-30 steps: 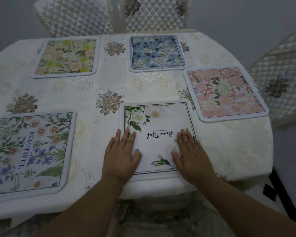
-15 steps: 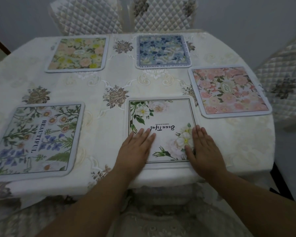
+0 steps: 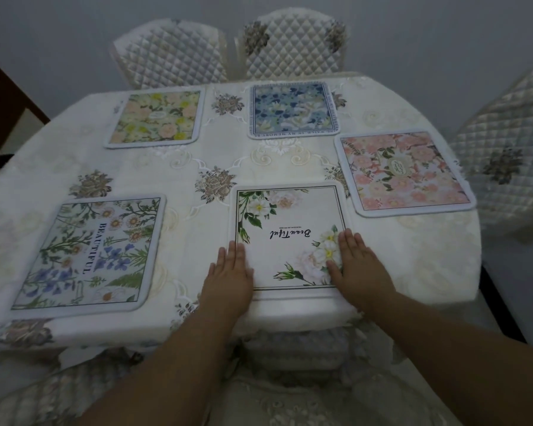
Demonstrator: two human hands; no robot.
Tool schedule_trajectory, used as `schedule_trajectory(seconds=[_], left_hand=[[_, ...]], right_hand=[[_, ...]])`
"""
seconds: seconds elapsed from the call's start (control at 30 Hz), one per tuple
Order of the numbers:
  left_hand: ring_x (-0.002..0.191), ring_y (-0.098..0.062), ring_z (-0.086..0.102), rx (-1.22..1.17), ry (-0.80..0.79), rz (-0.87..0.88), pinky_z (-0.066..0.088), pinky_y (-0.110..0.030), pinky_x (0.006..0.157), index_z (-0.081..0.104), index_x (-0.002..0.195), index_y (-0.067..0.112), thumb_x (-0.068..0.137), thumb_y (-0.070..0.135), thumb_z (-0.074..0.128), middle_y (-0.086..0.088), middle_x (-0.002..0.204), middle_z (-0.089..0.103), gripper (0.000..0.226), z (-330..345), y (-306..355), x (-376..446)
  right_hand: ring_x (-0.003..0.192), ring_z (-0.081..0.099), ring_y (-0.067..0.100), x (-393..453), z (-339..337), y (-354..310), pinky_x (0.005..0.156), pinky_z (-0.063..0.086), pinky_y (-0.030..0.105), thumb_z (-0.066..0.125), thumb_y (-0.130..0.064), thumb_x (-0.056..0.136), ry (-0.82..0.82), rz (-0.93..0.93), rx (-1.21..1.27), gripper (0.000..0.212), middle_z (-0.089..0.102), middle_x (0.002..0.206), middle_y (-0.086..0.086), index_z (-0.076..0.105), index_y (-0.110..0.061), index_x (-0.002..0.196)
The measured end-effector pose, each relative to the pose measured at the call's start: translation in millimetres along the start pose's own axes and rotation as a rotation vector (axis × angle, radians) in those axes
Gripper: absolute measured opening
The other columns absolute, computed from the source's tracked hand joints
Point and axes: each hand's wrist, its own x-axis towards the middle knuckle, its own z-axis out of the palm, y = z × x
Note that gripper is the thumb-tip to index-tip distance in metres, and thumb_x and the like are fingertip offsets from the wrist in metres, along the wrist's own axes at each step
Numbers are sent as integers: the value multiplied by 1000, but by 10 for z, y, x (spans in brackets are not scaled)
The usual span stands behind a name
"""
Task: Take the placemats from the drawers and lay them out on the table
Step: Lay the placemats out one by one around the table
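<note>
At the tabletop's [image 3: 290, 167] near edge, left hand [image 3: 228, 275] and right hand [image 3: 359, 265] press flat, fingers straight, gripping nothing, squaring the white floral placemat [image 3: 290, 238]; release looks next.

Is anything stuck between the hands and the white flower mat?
No, nothing visible is in between. The left hand and the right hand both lie flat right on the white placemat, at its near corners, and the mat already lies on the table.
</note>
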Motion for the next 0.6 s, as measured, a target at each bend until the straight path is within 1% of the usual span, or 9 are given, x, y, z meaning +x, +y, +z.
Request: schedule_trajectory(seconds=[0.03,0.07,0.1,0.13,0.2,0.3,0.43,0.53,0.6], left_hand=[[156,-28,9,0,-98,-27,21,-48,124,5,162,16,105,41,27,-5,170,1,66,-197,23,34],[151,-30,23,18,-171,-53,30,-50,119,18,159,16,101,44,34,-7,168,16,66,-414,44,45],[146,-31,32,45,-206,-68,34,-51,115,29,156,20,97,49,35,-7,164,28,66,-635,78,25],[146,-30,33,70,-199,-60,34,-52,114,32,155,26,96,54,35,-4,162,34,65,-845,123,-41],[149,-28,28,111,-74,8,32,-53,115,28,157,36,99,56,36,2,163,31,62,-1243,240,-282],[148,-24,31,75,131,113,34,-50,114,36,153,41,102,57,35,4,164,30,53,-1771,407,-788],[145,-23,36,-3,190,155,35,-49,113,45,148,41,101,62,34,6,162,34,53,-2258,419,-1414],[140,-20,44,-78,272,184,39,-47,111,52,142,38,100,61,37,7,156,44,50,-2436,265,-1849],[137,-18,47,-125,308,183,40,-43,111,53,141,36,100,60,38,7,152,48,49,-2513,148,-2130]], right_hand=[[155,2,23,30,-169,-41,125,12,41,28,-58,100,-113,26,8,80,-1,169,7,1,-13,160],[153,15,26,54,-368,-89,122,21,44,35,-59,98,-216,62,12,82,10,167,9,10,-11,159],[147,30,29,60,-587,-145,118,31,45,40,-60,96,-287,96,9,80,25,163,11,22,-12,157],[141,40,29,28,-817,-211,114,37,46,40,-63,95,-309,114,11,77,37,158,10,33,-14,153],[135,48,27,-127,-1265,-359,111,40,44,39,-68,93,-226,120,33,73,49,150,4,46,-19,147],[134,49,22,-549,-1841,-597,109,42,41,43,-71,91,-57,96,104,70,53,147,-3,48,-27,146],[131,52,21,-1261,-2452,-920,105,45,43,41,-73,90,75,76,78,71,52,147,-4,44,-31,147],[129,54,19,-1796,-2744,-1158,102,47,42,42,-70,92,136,56,87,66,54,146,-5,44,-33,146],[129,53,18,-2089,-2861,-1312,101,47,41,42,-70,92,165,50,125,65,53,146,-7,44,-34,146]])
